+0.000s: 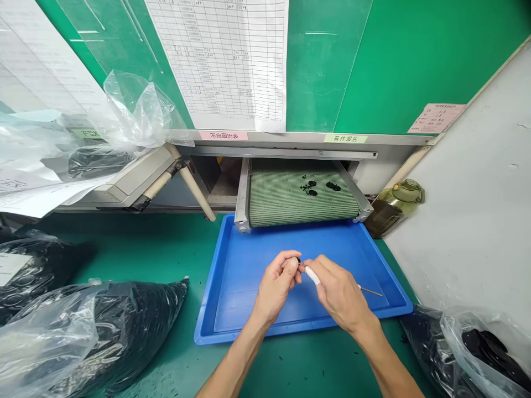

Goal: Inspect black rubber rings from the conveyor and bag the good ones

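Observation:
My left hand (277,281) hovers over a blue tray (232,276), its fingers pinched on a small black part (298,260). My right hand (338,290) is closed on a thin tool with a white handle (312,275); the tool's metal end sticks out to the right past the hand. The tool's tip meets the black part between the two hands. Behind the tray, a green mesh conveyor belt (286,202) carries several more small black parts (309,188).
Clear bags of black parts lie at the left (103,326) and lower right (477,348) on the green table. A greenish bottle (394,204) lies right of the conveyor. A grey panel stands at the right; paper charts hang on the green wall.

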Action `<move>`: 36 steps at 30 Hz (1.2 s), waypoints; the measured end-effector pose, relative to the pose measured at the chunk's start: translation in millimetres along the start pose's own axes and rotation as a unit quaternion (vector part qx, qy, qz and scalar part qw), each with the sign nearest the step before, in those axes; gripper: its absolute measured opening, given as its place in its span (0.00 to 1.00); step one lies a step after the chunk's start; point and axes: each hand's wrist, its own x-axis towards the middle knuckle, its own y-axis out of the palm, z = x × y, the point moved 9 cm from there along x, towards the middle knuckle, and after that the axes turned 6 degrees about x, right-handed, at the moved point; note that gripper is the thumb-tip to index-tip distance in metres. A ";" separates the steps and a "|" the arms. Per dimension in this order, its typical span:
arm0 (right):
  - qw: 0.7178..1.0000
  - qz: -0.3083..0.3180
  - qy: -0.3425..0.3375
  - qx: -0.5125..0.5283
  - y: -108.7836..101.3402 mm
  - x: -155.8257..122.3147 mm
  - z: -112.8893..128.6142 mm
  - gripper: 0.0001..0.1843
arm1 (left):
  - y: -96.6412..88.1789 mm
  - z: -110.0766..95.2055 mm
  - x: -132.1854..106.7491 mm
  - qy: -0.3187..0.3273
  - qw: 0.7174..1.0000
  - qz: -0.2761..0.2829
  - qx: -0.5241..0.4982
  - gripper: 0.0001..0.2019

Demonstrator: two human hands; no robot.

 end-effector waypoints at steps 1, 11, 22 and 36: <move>1.000 0.000 0.001 0.005 -0.4 0.2 0.5 0.16 | 0.1 -0.5 -0.3 0.003 1.000 0.003 0.007 0.16; 0.999 0.004 0.004 0.038 -1.3 -1.5 -0.1 0.19 | 3.3 0.6 -1.0 -0.002 0.999 0.026 -0.038 0.16; 1.000 0.004 -0.010 0.007 -1.6 -5.5 -3.7 0.21 | 8.2 7.1 -0.7 -0.026 0.998 0.043 -0.025 0.15; 0.997 0.003 -0.020 -0.077 4.6 -4.4 0.7 0.15 | 8.1 2.2 2.6 0.002 0.998 0.054 0.034 0.14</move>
